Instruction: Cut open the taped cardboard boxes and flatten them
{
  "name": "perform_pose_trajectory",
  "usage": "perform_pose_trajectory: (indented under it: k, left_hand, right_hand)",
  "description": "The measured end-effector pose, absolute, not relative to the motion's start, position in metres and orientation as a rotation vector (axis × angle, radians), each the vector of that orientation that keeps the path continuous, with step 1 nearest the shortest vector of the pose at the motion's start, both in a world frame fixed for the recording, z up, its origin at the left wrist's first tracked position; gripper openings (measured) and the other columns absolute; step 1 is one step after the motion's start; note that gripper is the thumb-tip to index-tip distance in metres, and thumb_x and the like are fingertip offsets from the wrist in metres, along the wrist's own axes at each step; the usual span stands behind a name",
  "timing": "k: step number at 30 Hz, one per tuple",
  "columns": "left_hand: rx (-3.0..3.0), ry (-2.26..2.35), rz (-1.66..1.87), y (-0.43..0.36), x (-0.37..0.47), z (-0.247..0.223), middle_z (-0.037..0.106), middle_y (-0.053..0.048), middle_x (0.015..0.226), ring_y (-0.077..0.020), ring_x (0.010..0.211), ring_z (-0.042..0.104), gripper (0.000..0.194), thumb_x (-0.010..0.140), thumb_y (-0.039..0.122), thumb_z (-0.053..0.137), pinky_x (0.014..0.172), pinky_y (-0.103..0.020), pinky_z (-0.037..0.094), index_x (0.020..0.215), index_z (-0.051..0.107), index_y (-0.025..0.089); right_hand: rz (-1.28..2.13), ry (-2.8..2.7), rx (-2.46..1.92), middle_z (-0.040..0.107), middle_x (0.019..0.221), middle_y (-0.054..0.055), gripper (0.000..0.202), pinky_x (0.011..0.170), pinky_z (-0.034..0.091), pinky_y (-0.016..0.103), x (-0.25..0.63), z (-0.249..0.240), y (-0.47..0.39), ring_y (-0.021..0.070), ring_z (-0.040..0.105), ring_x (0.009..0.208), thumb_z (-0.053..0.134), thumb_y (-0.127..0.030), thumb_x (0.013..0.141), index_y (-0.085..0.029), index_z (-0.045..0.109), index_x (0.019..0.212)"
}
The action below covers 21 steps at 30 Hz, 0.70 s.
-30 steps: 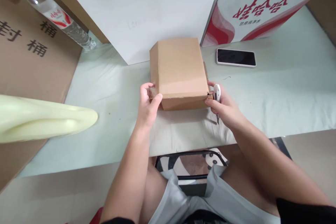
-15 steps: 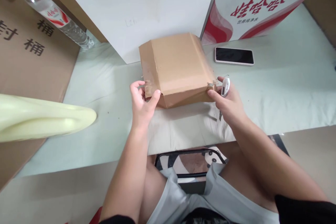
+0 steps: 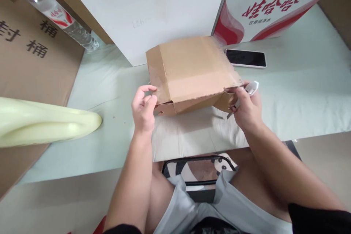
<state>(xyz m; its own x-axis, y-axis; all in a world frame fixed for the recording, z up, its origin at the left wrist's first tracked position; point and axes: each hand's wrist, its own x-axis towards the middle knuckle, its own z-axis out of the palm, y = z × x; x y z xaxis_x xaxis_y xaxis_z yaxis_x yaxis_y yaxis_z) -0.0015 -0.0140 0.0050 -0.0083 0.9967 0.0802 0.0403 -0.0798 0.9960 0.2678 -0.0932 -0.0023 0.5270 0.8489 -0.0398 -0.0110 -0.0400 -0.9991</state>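
Brown cardboard box [image 3: 192, 67]: on the cloth before the person, between both hands, broad face up.
Box's lie: its longer run goes left to right, the near edge slanting slightly away towards the right; the right side is ragged, and a loose flap hangs at the right near corner.
Left hand [image 3: 144, 111]: fingers curled, thumb and forefinger nearly together, pinching the left near corner.
Right hand [image 3: 248, 109]: closed around a white-handled utility knife [image 3: 251, 87], blade angled down and leftward, thumb and fingers also at the box's torn right corner.
Behind the box: large white carton [image 3: 153, 11], close against its far side; whether they touch cannot be told.
Right beyond: black-screened phone in a pale case [image 3: 246, 58], lying flat, partly hidden by the box; past it, a white-and-red printed carton [image 3: 263, 7].
Left side: clear plastic bottle with a red-and-white label [image 3: 59, 16], tilted in view; nearer, a smooth pale-yellow tapered object [image 3: 49, 120].
Surface: pale green cloth [image 3: 296, 98], creased near the front edge.
Room: pale floor [image 3: 323, 157] below.
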Motion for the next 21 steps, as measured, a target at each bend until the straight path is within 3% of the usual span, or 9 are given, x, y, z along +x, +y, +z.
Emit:
perform_pose_trajectory:
  k: [2,7,9,12,15,18,21]
  left_hand:
    - [1.344,1.210,1.286,-0.015,-0.001,0.005,0.025,0.008,0.057,-0.0106,0.046,0.026,0.026,0.079,0.043,0.070,0.049,-0.029,0.023,0.095,0.058,0.027]
    - [1.326,1.200,1.280,-0.014,-0.001,0.006,0.028,0.008,0.057,-0.0116,0.045,0.029,0.025,0.080,0.042,0.067,0.047,-0.029,0.025,0.099,0.058,0.028]
    - [1.326,1.256,1.272,-0.011,-0.002,0.005,0.029,0.007,0.057,-0.0116,0.047,0.029,0.022,0.079,0.037,0.067,0.049,-0.028,0.024,0.096,0.059,0.026]
    - [1.211,1.391,1.249,-0.002,-0.004,0.001,0.046,0.005,0.063,-0.0128,0.056,0.046,0.019,0.078,0.032,0.064,0.053,-0.025,0.035,0.094,0.058,0.025]
    - [1.117,1.494,1.254,0.006,-0.009,-0.005,0.066,-0.001,0.084,-0.0172,0.081,0.066,0.021,0.075,0.029,0.064,0.070,-0.028,0.051,0.095,0.059,0.024]
    - [1.160,1.521,1.239,0.011,-0.015,-0.011,0.072,-0.005,0.101,-0.0197,0.098,0.070,0.028,0.072,0.028,0.071,0.083,-0.031,0.056,0.097,0.062,0.023]
    - [1.213,1.447,1.160,0.012,-0.019,-0.014,0.072,-0.006,0.104,-0.0232,0.103,0.070,0.039,0.066,0.035,0.084,0.081,-0.031,0.058,0.097,0.064,0.023]
  right_hand:
    - [0.816,-0.778,-1.462,0.064,0.078,-0.001,0.040,0.041,0.027,0.025,0.266,0.000,-0.093,0.0111,0.046,0.052,0.074,-0.062,0.085,-0.028,0.055,0.091]
    - [0.957,-0.642,-1.519,0.047,0.060,-0.005,0.055,0.037,0.022,0.024,0.263,0.001,-0.089,0.0103,0.042,0.047,0.078,-0.067,0.078,-0.027,0.041,0.077]
    - [0.989,-0.647,-1.513,0.050,0.060,-0.004,0.056,0.037,0.022,0.023,0.263,0.001,-0.088,0.0107,0.044,0.047,0.082,-0.065,0.074,-0.027,0.041,0.077]
    - [0.999,-0.646,-1.512,0.056,0.061,-0.003,0.054,0.036,0.024,0.023,0.263,0.001,-0.089,0.0113,0.046,0.048,0.085,-0.060,0.071,-0.027,0.043,0.077]
    - [0.982,-0.630,-1.515,0.053,0.058,-0.004,0.051,0.036,0.026,0.023,0.262,0.003,-0.092,0.0109,0.044,0.046,0.085,-0.054,0.072,-0.027,0.043,0.075]
    - [0.985,-0.624,-1.483,0.049,0.056,-0.005,0.044,0.034,0.022,0.024,0.263,0.009,-0.095,0.0101,0.040,0.043,0.082,-0.050,0.073,-0.027,0.045,0.075]
    - [1.038,-0.639,-1.432,0.043,0.054,-0.007,0.044,0.032,0.019,0.024,0.263,0.015,-0.097,0.0091,0.037,0.041,0.081,-0.049,0.071,-0.027,0.044,0.076]
